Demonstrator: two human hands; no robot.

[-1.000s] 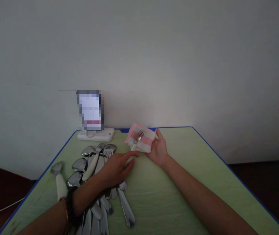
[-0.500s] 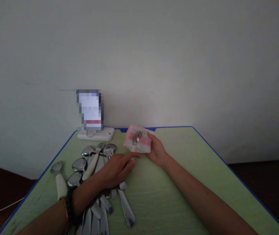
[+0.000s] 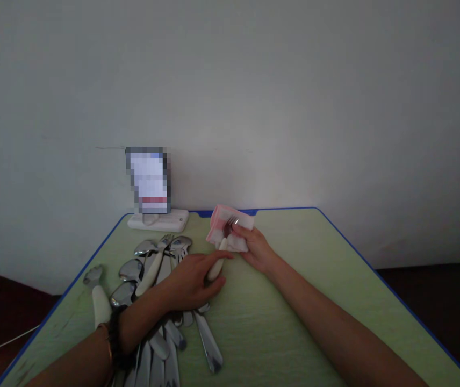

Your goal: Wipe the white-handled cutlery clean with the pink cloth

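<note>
My left hand (image 3: 193,278) grips the white handle of a fork (image 3: 218,262) near the middle of the green table (image 3: 278,322). The fork's tines lie inside a pink and white cloth (image 3: 230,233). My right hand (image 3: 254,246) pinches that cloth around the tines, thumb on top. A pile of spoons and forks (image 3: 161,301) with white handles lies under and left of my left forearm.
A white stand (image 3: 158,220) bearing a blurred upright card (image 3: 148,180) sits at the table's far edge against the wall. One lone fork with a white handle (image 3: 98,298) lies near the left edge. The table has a blue rim.
My right hand has folded the cloth over the fork's tines, its thumb now on top. My left hand has closed more firmly on the handle.
</note>
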